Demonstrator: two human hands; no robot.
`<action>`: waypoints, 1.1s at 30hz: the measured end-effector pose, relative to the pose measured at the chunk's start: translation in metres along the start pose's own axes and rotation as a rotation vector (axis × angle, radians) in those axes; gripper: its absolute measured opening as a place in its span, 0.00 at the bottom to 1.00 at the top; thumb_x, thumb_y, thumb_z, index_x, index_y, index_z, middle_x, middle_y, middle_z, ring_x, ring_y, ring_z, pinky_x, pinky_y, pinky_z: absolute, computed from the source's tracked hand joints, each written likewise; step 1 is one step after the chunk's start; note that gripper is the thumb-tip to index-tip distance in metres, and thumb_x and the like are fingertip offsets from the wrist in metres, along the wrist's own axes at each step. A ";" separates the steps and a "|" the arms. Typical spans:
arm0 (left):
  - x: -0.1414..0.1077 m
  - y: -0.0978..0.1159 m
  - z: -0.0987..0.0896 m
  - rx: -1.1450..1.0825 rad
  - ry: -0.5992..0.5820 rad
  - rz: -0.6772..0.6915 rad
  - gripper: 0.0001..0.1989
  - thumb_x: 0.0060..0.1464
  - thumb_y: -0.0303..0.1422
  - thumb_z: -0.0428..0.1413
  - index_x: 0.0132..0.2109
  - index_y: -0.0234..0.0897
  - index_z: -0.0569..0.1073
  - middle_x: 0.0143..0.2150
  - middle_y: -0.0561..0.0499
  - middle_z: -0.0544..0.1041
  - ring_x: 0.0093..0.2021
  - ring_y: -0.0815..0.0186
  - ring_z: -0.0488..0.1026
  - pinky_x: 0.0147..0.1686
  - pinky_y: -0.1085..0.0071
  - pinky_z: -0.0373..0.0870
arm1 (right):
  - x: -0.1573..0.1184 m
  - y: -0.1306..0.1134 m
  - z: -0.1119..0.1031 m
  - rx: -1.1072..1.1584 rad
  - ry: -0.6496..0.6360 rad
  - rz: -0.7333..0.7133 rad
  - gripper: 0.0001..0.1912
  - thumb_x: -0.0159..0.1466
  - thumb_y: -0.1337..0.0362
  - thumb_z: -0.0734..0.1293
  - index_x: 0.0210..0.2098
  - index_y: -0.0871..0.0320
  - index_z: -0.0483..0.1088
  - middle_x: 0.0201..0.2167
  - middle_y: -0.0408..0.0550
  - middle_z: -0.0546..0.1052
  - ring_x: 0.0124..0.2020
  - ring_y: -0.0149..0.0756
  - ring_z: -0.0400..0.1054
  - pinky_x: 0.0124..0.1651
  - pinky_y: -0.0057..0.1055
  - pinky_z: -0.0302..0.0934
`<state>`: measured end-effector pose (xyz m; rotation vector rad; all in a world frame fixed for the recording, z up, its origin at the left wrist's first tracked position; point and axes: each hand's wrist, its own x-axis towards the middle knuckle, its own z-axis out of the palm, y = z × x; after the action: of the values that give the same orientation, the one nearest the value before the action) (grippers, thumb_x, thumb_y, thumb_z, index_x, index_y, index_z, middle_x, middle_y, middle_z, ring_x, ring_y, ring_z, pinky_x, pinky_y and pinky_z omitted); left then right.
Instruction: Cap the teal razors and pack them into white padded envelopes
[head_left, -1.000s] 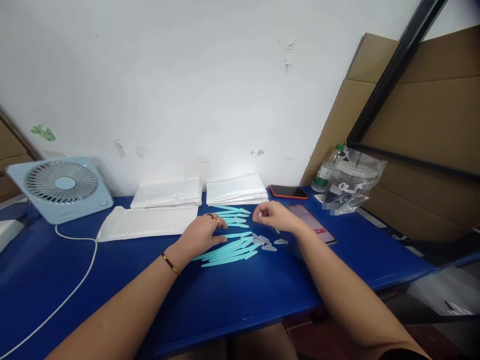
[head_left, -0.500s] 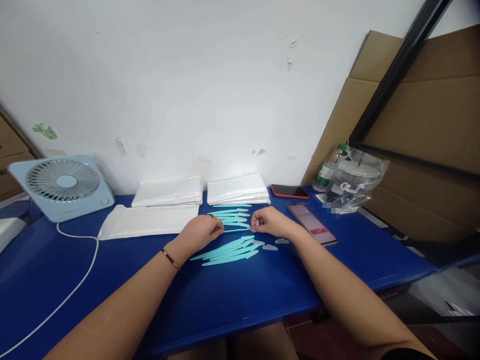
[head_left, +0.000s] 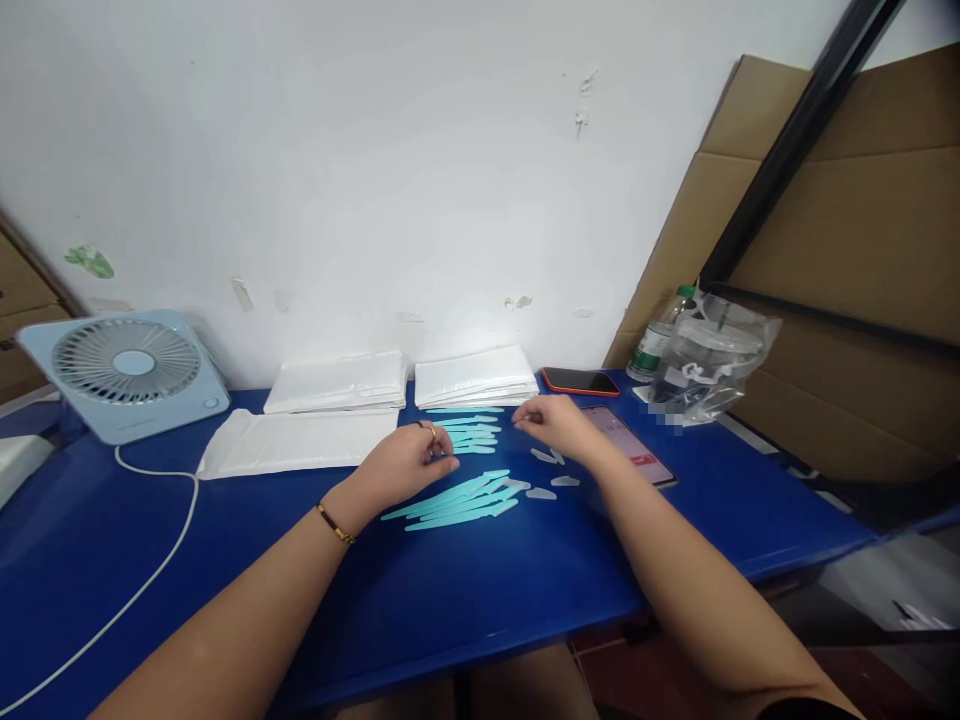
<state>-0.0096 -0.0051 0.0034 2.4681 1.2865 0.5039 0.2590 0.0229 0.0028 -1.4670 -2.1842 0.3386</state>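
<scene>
a fan of turquoise eyebrow razors (head_left: 461,517), long axes roughly left to right, lay just bodyward of the left hand (head_left: 401,465), the nearer one, loosely parted; whether the narrowly pinched right hand (head_left: 556,424) held anything was unclear.

- left hand (head_left: 397,462) has thumb and fingers apart, by the upper row of slim teal plastic sticks (head_left: 474,429)
- right hand (head_left: 559,425) kinda curled near their other ends
- few small translucent flat pieces (head_left: 541,494) lying around
- pale-blue square plastic fan (head_left: 135,362), far left

Slim teal sticks (head_left: 450,518) lie beside small translucent pieces (head_left: 541,494).
</scene>
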 end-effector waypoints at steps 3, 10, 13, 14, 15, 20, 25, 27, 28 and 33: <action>-0.006 0.009 -0.005 -0.048 -0.211 0.059 0.14 0.46 0.46 0.58 0.34 0.41 0.73 0.32 0.54 0.74 0.32 0.67 0.69 0.28 0.74 0.62 | -0.006 0.018 -0.025 -0.076 -0.108 0.133 0.06 0.53 0.64 0.68 0.29 0.58 0.76 0.27 0.45 0.76 0.29 0.33 0.69 0.31 0.26 0.58; -0.004 0.006 0.005 -0.056 -0.279 -0.025 0.09 0.49 0.39 0.53 0.32 0.39 0.73 0.28 0.53 0.75 0.27 0.69 0.69 0.24 0.76 0.60 | -0.012 0.023 -0.028 -0.162 -0.343 0.221 0.14 0.44 0.58 0.73 0.30 0.55 0.75 0.28 0.43 0.76 0.29 0.34 0.69 0.27 0.26 0.55; -0.004 0.005 0.005 0.011 -0.211 0.002 0.09 0.51 0.35 0.50 0.31 0.39 0.73 0.28 0.53 0.75 0.27 0.69 0.68 0.25 0.75 0.60 | -0.011 0.015 -0.019 -0.109 -0.400 0.165 0.07 0.47 0.62 0.72 0.26 0.56 0.74 0.26 0.44 0.76 0.27 0.34 0.68 0.27 0.26 0.56; -0.004 0.006 0.005 0.026 -0.190 0.011 0.09 0.51 0.34 0.49 0.31 0.39 0.73 0.27 0.53 0.74 0.27 0.68 0.68 0.25 0.75 0.60 | -0.011 0.012 -0.016 -0.085 -0.394 0.143 0.05 0.48 0.63 0.71 0.26 0.56 0.74 0.26 0.44 0.76 0.27 0.33 0.68 0.27 0.26 0.56; -0.004 0.006 0.004 0.027 -0.178 0.018 0.09 0.52 0.34 0.49 0.31 0.39 0.73 0.27 0.53 0.74 0.27 0.68 0.68 0.25 0.74 0.61 | -0.011 0.010 -0.014 -0.061 -0.384 0.120 0.04 0.49 0.64 0.70 0.26 0.57 0.74 0.26 0.44 0.76 0.27 0.33 0.67 0.27 0.26 0.56; -0.004 0.003 0.001 -0.030 -0.234 0.027 0.11 0.49 0.42 0.54 0.33 0.39 0.73 0.29 0.52 0.75 0.28 0.68 0.69 0.24 0.75 0.61 | -0.011 0.007 -0.010 0.003 -0.373 0.061 0.04 0.51 0.65 0.70 0.27 0.58 0.73 0.27 0.45 0.75 0.27 0.32 0.66 0.27 0.25 0.56; -0.003 0.001 0.000 0.051 -0.192 0.040 0.10 0.53 0.36 0.50 0.30 0.39 0.73 0.28 0.52 0.75 0.28 0.68 0.69 0.26 0.74 0.61 | -0.010 0.006 -0.005 0.056 -0.340 0.011 0.05 0.52 0.64 0.69 0.28 0.59 0.72 0.26 0.45 0.75 0.27 0.31 0.67 0.28 0.24 0.56; -0.001 0.000 0.002 0.109 -0.151 0.051 0.11 0.54 0.34 0.48 0.29 0.38 0.72 0.27 0.52 0.75 0.28 0.67 0.69 0.27 0.73 0.60 | -0.009 0.004 0.000 0.097 -0.317 -0.023 0.06 0.54 0.63 0.68 0.29 0.59 0.73 0.26 0.44 0.75 0.27 0.31 0.67 0.29 0.24 0.57; 0.000 -0.001 0.003 0.128 -0.137 0.051 0.11 0.54 0.33 0.48 0.29 0.38 0.72 0.27 0.52 0.74 0.28 0.67 0.69 0.27 0.73 0.60 | -0.008 0.001 0.003 0.120 -0.310 -0.040 0.06 0.54 0.63 0.68 0.30 0.59 0.73 0.26 0.44 0.75 0.27 0.31 0.67 0.29 0.24 0.57; 0.005 -0.005 0.011 0.147 -0.091 0.038 0.13 0.56 0.34 0.46 0.29 0.37 0.72 0.31 0.50 0.76 0.28 0.68 0.69 0.28 0.73 0.61 | -0.006 -0.008 0.014 0.213 -0.319 -0.105 0.09 0.56 0.61 0.68 0.32 0.60 0.75 0.26 0.44 0.75 0.27 0.30 0.67 0.29 0.23 0.57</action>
<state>-0.0053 0.0004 -0.0081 2.6068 1.2843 0.3117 0.2472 0.0149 -0.0072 -1.2452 -2.3713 0.7897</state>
